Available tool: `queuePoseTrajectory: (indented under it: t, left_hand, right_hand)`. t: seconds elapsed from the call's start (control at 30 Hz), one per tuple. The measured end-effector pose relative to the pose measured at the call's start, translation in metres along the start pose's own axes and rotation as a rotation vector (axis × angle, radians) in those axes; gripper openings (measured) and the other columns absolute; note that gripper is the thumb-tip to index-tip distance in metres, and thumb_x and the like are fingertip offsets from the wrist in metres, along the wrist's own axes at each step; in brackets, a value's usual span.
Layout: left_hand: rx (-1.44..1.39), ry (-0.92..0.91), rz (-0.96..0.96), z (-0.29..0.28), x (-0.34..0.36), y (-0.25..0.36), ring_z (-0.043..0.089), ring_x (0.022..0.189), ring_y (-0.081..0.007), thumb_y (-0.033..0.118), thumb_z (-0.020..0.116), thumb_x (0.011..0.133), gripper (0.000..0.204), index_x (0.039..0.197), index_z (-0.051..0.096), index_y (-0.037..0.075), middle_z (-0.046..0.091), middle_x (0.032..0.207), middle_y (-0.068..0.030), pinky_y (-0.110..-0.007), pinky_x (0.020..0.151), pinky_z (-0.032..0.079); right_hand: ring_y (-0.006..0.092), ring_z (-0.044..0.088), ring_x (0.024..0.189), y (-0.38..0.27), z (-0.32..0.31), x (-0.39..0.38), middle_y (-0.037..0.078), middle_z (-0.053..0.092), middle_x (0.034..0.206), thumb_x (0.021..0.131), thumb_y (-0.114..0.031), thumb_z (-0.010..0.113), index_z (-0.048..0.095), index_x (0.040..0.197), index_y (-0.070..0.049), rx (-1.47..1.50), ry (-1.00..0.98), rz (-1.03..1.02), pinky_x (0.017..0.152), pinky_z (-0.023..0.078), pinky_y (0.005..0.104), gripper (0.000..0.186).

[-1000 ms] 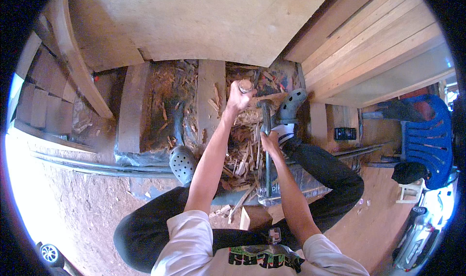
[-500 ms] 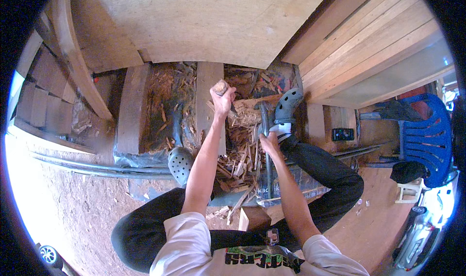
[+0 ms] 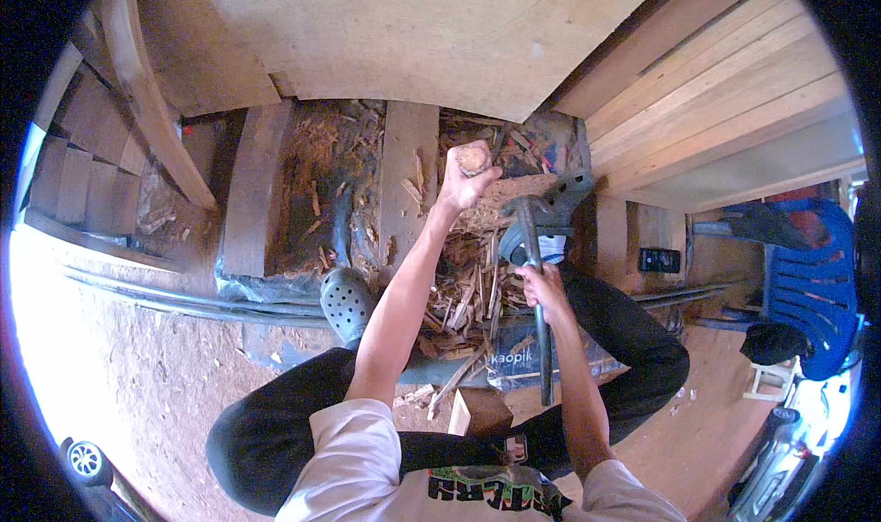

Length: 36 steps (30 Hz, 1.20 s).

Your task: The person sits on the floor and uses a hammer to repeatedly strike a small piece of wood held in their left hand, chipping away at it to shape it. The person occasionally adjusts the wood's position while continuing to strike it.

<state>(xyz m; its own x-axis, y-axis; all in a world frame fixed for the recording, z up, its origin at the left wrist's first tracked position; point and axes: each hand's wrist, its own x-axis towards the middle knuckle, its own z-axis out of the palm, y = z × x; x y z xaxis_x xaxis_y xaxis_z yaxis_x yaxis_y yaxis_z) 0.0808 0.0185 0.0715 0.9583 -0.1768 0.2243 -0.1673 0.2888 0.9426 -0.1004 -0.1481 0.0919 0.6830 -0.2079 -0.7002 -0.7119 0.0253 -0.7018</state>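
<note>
My left hand (image 3: 456,190) is closed in a fist around a chisel, whose round, worn wooden handle end (image 3: 473,160) points up at me. Its blade is hidden beneath the fist. Below lies a rough, chipped piece of wood (image 3: 486,212). To the right, my right hand (image 3: 543,288) grips a dark hammer (image 3: 542,343) around the middle of its long shaft. The hammer's head (image 3: 524,206) hangs above my right shoe, apart from the chisel handle.
Wood chips and splinters (image 3: 463,292) are heaped between my feet. My grey perforated clogs (image 3: 346,303) stand on either side. A large wooden panel (image 3: 395,40) spans the far side, with stacked planks (image 3: 716,81) at right. Beyond are a black phone-like object (image 3: 659,260) and a blue plastic chair (image 3: 808,283).
My left hand has shifted right with the chisel. The hammer has moved slightly right and up toward me, and its shaft now slants more. The view has shifted a little.
</note>
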Motion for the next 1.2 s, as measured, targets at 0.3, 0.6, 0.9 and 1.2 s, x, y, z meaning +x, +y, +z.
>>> queuePoseTrajectory:
  t: [0.3,0.6,0.9,1.2]
  left_hand:
    - [0.349,-0.230,0.173,0.010,0.001,0.004,0.043,0.044,-0.0255,0.017,0.071,0.063,0.029,0.057,0.048,0.001,0.048,0.052,-0.0131,-0.036,0.046,0.038]
    - [0.291,-0.258,0.115,0.026,-0.003,0.005,0.042,0.045,-0.0169,0.015,0.069,0.064,0.023,0.057,0.051,0.002,0.049,0.051,-0.0094,-0.034,0.045,0.036]
    - [0.274,-0.216,0.192,0.023,-0.006,-0.007,0.038,0.044,-0.0142,0.015,0.066,0.063,0.022,0.058,0.049,0.003,0.045,0.049,-0.0070,-0.033,0.043,0.035]
    - [0.241,-0.150,0.237,0.021,-0.005,-0.004,0.034,0.043,-0.0139,0.011,0.061,0.059,0.021,0.056,0.042,0.004,0.038,0.049,-0.0053,-0.032,0.042,0.031]
  right_hand:
    - [0.0024,0.029,0.033,-0.095,-0.006,-0.102,-0.006,0.034,0.050,0.081,-0.014,0.061,0.047,0.080,-0.011,0.324,0.120,-0.306,0.028,0.021,0.0195,0.014]
    - [0.0051,0.036,0.039,-0.112,-0.002,-0.118,-0.003,0.042,0.055,0.086,-0.012,0.059,0.045,0.082,-0.009,0.401,0.284,-0.744,0.033,0.029,0.0210,0.015]
    - [0.0069,0.045,0.053,-0.069,0.003,-0.080,-0.001,0.050,0.057,0.080,-0.015,0.065,0.057,0.070,-0.002,-0.293,0.200,-0.421,0.050,0.036,0.0274,0.018]
    - [0.0047,0.033,0.036,-0.112,0.007,-0.156,-0.002,0.036,0.048,0.084,-0.006,0.058,0.036,0.070,-0.009,0.332,0.173,-0.895,0.032,0.027,0.0214,0.026]
